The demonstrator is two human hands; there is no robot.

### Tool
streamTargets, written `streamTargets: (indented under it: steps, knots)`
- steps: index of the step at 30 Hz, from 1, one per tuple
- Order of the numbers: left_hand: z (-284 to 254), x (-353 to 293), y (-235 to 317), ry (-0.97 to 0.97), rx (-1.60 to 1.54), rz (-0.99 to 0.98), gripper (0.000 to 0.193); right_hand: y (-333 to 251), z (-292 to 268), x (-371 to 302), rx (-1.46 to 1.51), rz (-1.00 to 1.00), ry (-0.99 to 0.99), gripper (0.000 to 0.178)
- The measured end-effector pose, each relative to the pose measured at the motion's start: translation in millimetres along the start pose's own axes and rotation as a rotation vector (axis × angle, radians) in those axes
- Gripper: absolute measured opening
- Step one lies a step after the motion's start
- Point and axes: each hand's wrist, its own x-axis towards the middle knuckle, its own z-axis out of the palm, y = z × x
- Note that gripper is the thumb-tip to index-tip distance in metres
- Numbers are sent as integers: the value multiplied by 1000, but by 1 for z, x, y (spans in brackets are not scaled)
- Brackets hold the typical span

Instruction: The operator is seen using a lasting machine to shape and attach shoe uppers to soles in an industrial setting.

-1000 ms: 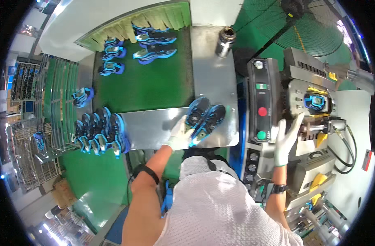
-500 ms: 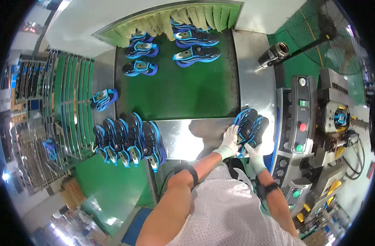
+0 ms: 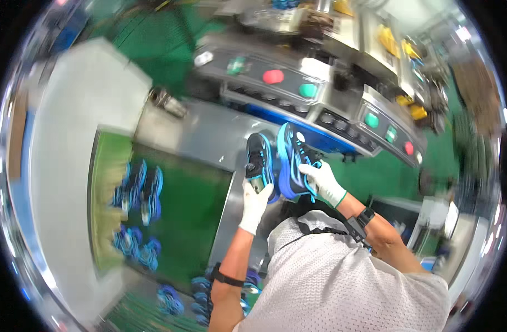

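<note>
Both my hands wear white gloves. My left hand (image 3: 255, 206) is closed around the heel end of a black and blue sneaker (image 3: 256, 152), its toe pointing away from me. My right hand (image 3: 323, 180) grips a second black and blue sneaker (image 3: 287, 161) by its heel and collar, tilted so the blue-purple sole side shows. The two sneakers are side by side, close together, over the end of the steel ledge (image 3: 223, 133). Whether either one still touches the metal cannot be made out.
Beyond the sneakers stands a machine with a control panel (image 3: 253, 74) carrying red and green buttons. More sneakers (image 3: 152, 193) lie on the green conveyor belt (image 3: 189, 221) at left, and several others (image 3: 201, 296) at the lower edge. A metal flask (image 3: 167, 102) rests on the ledge.
My view has turned to the right, toward the machine. The two sneakers have been taken hold of at their heels and moved apart slightly, one in each hand.
</note>
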Motion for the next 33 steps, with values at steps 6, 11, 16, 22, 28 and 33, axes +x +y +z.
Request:
streamTargets:
  steps: [6, 11, 16, 22, 28, 33]
  knots:
    - [138, -34, 62, -553, 40, 165, 70, -1, -135, -106, 313, -153, 327, 39]
    - [259, -91, 94, -983, 289, 210, 63, 23, -230, -220, 555, -219, 761, 62]
    - [400, -188, 106, -1331, 437, 272, 37, 81, -313, -343, 821, -364, 1213, 52]
    - [583, -313, 117, -1708, 264, 415, 67, 143, -421, -455, 557, -390, 1880, 61]
    - [737, -408, 27, -1682, 522, 844, 78, 201, -548, -495, 214, 239, 2101, 83]
    - [791, -447, 4, -1594, 317, 919, 77, 229, -648, -516, 55, 203, 2063, 80]
